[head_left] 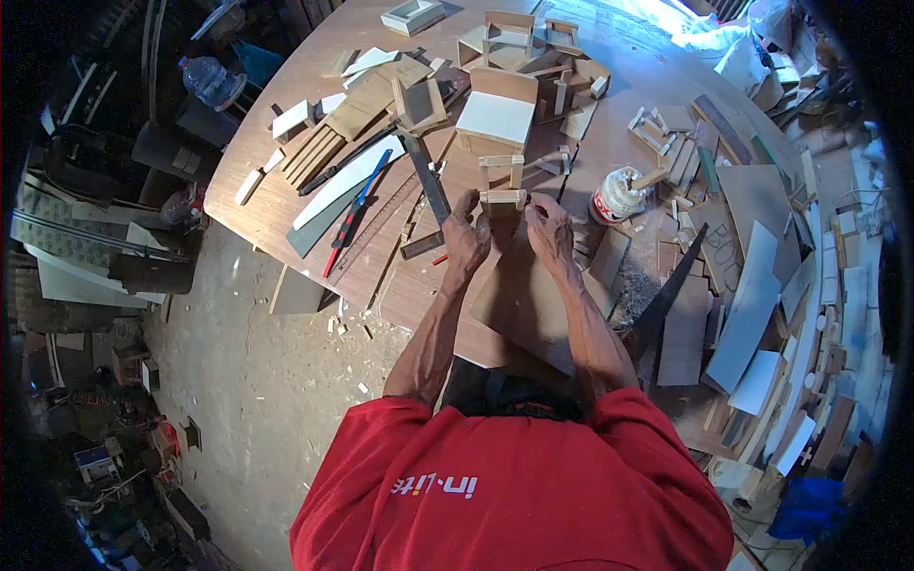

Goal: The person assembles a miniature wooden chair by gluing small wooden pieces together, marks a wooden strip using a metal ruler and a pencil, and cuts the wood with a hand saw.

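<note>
A small wooden frame point(503, 198) of pale strips sits between my two hands near the table's front edge. My left hand point(465, 238) pinches its left end with the fingers bent. At the right end are the closed fingers of my right hand point(548, 228), partly hidden from above. Just beyond stands another little wooden frame point(499, 173), and a box-like wooden piece with a white top point(495, 122) lies behind that. A dark metal try square point(427, 181) is left of my left hand. A glue jar point(617, 196) stands to the right.
Left on the table point(276, 190) lie a handsaw point(347, 186), a red-and-blue cutter point(358, 211), a ruler point(379, 226) and wood strips point(319, 157). Small wooden assemblies point(509, 33) cluster at the back. Offcuts and boards point(752, 295) crowd the right side.
</note>
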Demonstrator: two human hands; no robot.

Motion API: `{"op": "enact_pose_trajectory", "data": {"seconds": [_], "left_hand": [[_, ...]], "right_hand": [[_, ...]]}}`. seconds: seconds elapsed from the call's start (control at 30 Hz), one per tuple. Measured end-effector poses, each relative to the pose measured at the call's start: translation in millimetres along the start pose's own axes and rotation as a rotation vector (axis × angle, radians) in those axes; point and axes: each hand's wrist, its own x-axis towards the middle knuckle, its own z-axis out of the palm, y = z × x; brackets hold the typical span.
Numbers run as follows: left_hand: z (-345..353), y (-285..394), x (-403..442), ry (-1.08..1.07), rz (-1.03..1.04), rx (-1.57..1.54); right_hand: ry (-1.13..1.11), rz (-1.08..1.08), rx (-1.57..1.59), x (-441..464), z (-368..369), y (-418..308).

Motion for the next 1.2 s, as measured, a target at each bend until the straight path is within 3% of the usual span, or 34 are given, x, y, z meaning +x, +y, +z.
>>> {"op": "enact_pose_trajectory", "data": {"seconds": [0.17, 0.33, 0.4, 0.57, 0.73, 0.9, 0.97, 1.2], "left_hand": [[-1.8, 8.1, -0.7, -0.048, -0.082, -0.042], [-16.1, 43.4, -2.7, -0.113, -0.06, 0.14], [-14.5, 33.8, -1.1, -0.125, -0.064, 0.137], [-11.9, 16.9, -4.7, -0.121, -0.09, 0.12], [-19.4, 0.2, -5.7, -0.033, -0.115, 0.091], [-23.7, -3.8, 2.5, -0.061, -0.068, -0.014], [-21.3, -3.4, 6.1, -0.023, 0.119, 0.067], [-20.4, 4.4, 5.9, -0.134, -0.018, 0.073]], "right_hand": [[-0.026, -0.056, 0.024, -1.0, 0.0, 4.4], [-0.005, -0.115, 0.057, 0.9, -0.6, -0.5], [-0.037, -0.209, 0.02, -1.0, -0.2, -7.4], [-0.056, -0.167, -0.065, -6.6, 17.7, -19.6], [0.064, -0.18, -0.076, -6.9, 27.0, -23.3], [-0.005, -0.161, -0.091, -0.2, 26.3, -18.4], [-0.036, -0.167, -0.05, 3.0, 23.2, -16.7], [-0.211, -0.251, -0.067, 24.0, -3.5, -24.2]]}}
